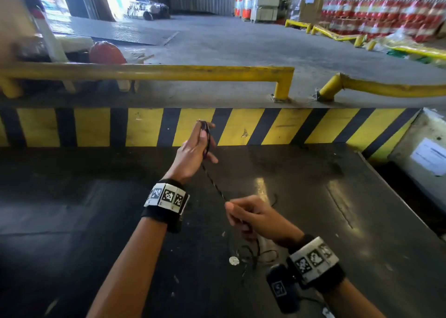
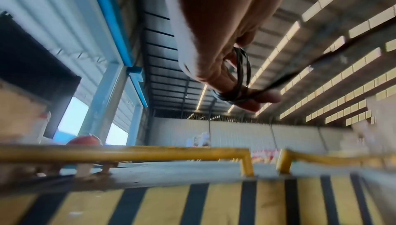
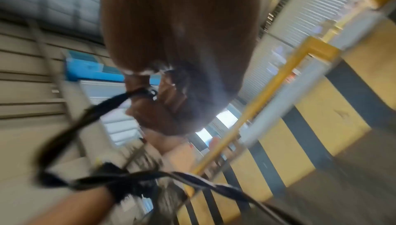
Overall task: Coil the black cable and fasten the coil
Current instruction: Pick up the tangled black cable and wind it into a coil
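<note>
A thin black cable (image 1: 214, 185) runs taut between my two hands above a dark table (image 1: 84, 221). My left hand (image 1: 205, 139) is raised with its fingers pointing up, and several loops of the cable (image 2: 243, 74) are wound round them. In the left wrist view the fingertips (image 2: 268, 97) pinch the loops where the strand leaves. Lower right, my right hand (image 1: 237, 212) pinches the strand between curled fingers (image 3: 147, 108); that view is blurred. The loose rest of the cable (image 1: 255, 255) lies in a tangle on the table under the right wrist.
A small white round bit (image 1: 234, 260) lies beside the loose cable. A yellow and black striped curb (image 1: 265, 127) borders the table's far side, with yellow rails (image 1: 169, 72) behind it. A grey box with a paper label (image 1: 429, 156) stands at the right.
</note>
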### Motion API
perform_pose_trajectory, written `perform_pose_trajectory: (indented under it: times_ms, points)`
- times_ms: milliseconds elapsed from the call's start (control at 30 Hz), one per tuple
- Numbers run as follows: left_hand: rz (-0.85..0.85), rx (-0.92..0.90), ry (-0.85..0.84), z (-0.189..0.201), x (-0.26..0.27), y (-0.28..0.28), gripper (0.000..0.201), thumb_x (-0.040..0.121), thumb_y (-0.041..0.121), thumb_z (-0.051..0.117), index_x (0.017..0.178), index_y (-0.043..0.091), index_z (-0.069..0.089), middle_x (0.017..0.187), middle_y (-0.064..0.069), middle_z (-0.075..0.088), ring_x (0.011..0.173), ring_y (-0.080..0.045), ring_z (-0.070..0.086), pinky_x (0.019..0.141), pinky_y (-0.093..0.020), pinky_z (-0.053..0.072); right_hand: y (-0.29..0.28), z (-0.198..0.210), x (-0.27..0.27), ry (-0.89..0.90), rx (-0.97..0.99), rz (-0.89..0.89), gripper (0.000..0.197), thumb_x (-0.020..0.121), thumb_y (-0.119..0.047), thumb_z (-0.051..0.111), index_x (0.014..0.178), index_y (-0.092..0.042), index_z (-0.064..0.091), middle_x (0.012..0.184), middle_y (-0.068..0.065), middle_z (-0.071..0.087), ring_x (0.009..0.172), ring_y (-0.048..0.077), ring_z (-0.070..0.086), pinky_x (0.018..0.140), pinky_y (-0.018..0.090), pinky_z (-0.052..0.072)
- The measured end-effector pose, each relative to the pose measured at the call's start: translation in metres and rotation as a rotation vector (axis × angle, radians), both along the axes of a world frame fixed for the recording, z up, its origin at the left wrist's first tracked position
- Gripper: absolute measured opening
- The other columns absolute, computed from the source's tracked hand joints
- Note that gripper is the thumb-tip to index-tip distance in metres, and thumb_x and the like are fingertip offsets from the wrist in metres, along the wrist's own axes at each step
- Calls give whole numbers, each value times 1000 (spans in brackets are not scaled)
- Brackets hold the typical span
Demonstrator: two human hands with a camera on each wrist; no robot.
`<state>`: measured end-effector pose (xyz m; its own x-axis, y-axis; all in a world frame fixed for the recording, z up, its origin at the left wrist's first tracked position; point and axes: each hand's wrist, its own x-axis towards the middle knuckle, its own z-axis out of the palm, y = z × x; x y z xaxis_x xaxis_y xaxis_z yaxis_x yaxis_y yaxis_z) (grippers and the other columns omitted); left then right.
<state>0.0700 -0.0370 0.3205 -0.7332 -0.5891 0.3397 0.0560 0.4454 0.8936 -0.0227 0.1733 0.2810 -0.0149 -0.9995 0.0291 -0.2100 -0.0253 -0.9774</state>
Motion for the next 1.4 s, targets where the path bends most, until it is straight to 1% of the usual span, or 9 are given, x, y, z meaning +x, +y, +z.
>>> perform_pose_trajectory:
  times_ms: [167, 300, 433, 567, 733, 933, 1067, 1300, 1400]
  points:
    - [-157, 60, -148, -29, 10, 18, 30, 109, 41, 31, 123, 37, 56, 99, -14, 69, 64, -22, 69, 75, -47, 58, -2, 84, -39, 362, -145, -112, 23, 106, -18, 50, 88, -10, 62, 66, -5, 52, 52, 2, 47, 49, 14, 40]
    - [-412, 242, -43, -20, 19, 75, 40, 108, 41, 30, 131, 19, 54, 108, -26, 64, 69, -23, 65, 68, -36, 58, -37, 109, -76, 522, -220, -285, 25, 104, -21, 56, 96, 0, 67, 72, -1, 57, 56, -1, 52, 53, 12, 43]
    - [-482, 375, 179, 1, 33, 92, 42, 106, 40, 28, 132, 15, 48, 107, -15, 68, 68, -29, 67, 70, -38, 58, -59, 76, -87, 188, -122, -161, 39, 95, -41, 62, 101, -2, 62, 70, 9, 49, 59, 20, 45, 55, 22, 46]
    - [-480, 468, 349, 21, 35, 75, 41, 106, 41, 25, 133, 18, 44, 107, -8, 69, 83, -21, 71, 75, -36, 60, -54, 11, -50, -172, -103, -55, 29, 101, -33, 57, 111, -7, 62, 71, 9, 46, 63, 17, 51, 68, 32, 60]
    - [-253, 322, 469, 42, 30, 14, 36, 111, 35, 18, 137, 21, 39, 111, -11, 65, 78, -30, 72, 86, -46, 51, -34, -53, 1, -335, 28, -97, 24, 106, -27, 48, 95, -8, 58, 63, -1, 30, 46, 8, 35, 44, 23, 46]
    - [-55, 121, 109, 4, 11, -25, 35, 109, 36, 24, 137, 20, 38, 110, -15, 60, 65, -23, 73, 83, -39, 59, -4, -1, 14, 374, -168, -31, 25, 107, -20, 51, 98, -7, 69, 71, -16, 59, 62, 1, 52, 64, 19, 43]
    - [-75, 5, -147, -33, 5, 7, 31, 110, 40, 26, 131, 35, 47, 100, -7, 70, 70, -22, 70, 81, -43, 57, -6, 69, -14, 692, -311, -208, 24, 98, -35, 55, 93, -18, 72, 75, -2, 69, 61, 13, 61, 57, 27, 50]
    - [-353, 178, -22, -35, 18, 81, 46, 105, 48, 30, 136, 20, 49, 101, -36, 57, 59, -25, 57, 68, -45, 50, -56, 106, -94, 753, -305, -227, 31, 92, -41, 69, 93, -10, 74, 90, 11, 75, 83, 29, 72, 79, 53, 58]
    - [-439, 346, 149, -17, 29, 93, 49, 107, 38, 23, 140, 7, 42, 97, -29, 60, 57, -23, 56, 70, -46, 51, -64, 72, -102, 447, -195, -108, 69, 86, -62, 64, 91, 7, 67, 77, 5, 70, 68, 21, 63, 65, 33, 54]
